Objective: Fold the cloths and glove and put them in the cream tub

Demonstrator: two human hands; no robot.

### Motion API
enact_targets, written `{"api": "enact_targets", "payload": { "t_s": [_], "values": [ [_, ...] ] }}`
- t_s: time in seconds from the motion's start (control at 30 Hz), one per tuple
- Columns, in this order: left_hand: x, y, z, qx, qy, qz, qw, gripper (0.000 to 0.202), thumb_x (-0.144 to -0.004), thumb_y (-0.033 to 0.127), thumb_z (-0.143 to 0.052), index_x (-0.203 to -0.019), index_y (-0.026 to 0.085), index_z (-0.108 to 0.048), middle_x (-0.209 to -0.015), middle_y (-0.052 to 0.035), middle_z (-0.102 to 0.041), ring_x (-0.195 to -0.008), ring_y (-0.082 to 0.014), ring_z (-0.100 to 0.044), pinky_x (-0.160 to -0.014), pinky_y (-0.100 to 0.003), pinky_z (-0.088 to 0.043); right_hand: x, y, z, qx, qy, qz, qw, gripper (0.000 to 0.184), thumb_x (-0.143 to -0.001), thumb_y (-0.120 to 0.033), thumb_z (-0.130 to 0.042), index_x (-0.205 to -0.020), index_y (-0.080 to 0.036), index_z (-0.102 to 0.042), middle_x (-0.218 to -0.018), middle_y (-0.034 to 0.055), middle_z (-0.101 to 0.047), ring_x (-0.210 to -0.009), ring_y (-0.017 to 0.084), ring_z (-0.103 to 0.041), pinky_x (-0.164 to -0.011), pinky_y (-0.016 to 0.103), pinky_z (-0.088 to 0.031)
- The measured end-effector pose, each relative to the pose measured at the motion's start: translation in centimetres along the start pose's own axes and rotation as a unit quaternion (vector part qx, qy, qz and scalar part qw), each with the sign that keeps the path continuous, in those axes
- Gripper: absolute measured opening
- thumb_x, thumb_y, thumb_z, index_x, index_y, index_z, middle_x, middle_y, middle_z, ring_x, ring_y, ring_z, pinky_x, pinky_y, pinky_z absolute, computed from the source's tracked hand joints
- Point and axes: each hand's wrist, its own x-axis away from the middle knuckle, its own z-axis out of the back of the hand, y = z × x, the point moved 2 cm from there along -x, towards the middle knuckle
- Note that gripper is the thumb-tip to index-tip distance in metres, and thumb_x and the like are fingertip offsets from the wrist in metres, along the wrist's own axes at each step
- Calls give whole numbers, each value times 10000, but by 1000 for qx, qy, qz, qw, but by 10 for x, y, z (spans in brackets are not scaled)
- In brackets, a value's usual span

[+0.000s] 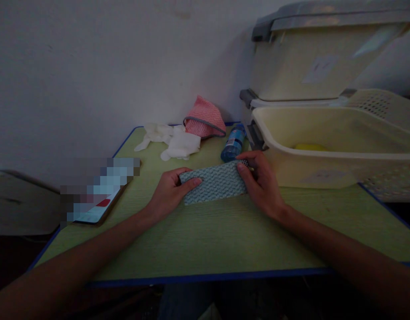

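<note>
A folded blue-green waffle-weave cloth [214,183] lies on the green table [208,240] in the middle. My left hand [169,192] pinches its left end, thumb on top. My right hand [260,180] grips its right end, fingers curled over the edge. Both hands rest on the tabletop with the cloth stretched flat between them.
A pink cloth [205,118], white gloves [173,142] and a lying blue bottle [233,143] sit at the back. A cream plastic basket [324,153] with something yellow inside stands at right, a lidded bin [318,58] behind it. A phone [98,209] lies at left.
</note>
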Motion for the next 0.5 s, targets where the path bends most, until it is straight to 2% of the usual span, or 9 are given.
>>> {"api": "enact_targets", "payload": {
  "t_s": [0.13,0.33,0.5],
  "values": [
    [1,5,-1,20,9,7,1000,257,-565,366,-705,-661,142,-624,-567,26,-588,-493,-84,-497,-454,-176,-391,3,-6,0,-31,7,-32,999,65,-863,-260,-440,-920,-232,-457,-730,-22,-450,-468,75,-414,-324,182,-336],
    [3,11,-2,36,14,3,999,226,-552,337,-702,-564,157,-565,-460,61,-501,-408,-61,-419,-393,-165,-330,6,-12,0,-60,29,-58,996,87,-883,-324,-432,-919,-247,-452,-723,-14,-451,-417,64,-387,-280,179,-328],
    [1,5,2,42,0,3,999,293,-580,399,-713,-578,152,-555,-483,52,-509,-416,-64,-444,-387,-165,-346,8,-11,-1,-86,24,-74,993,108,-888,-346,-422,-931,-248,-438,-724,-20,-436,-412,55,-389,-271,163,-335]
  ]
}}
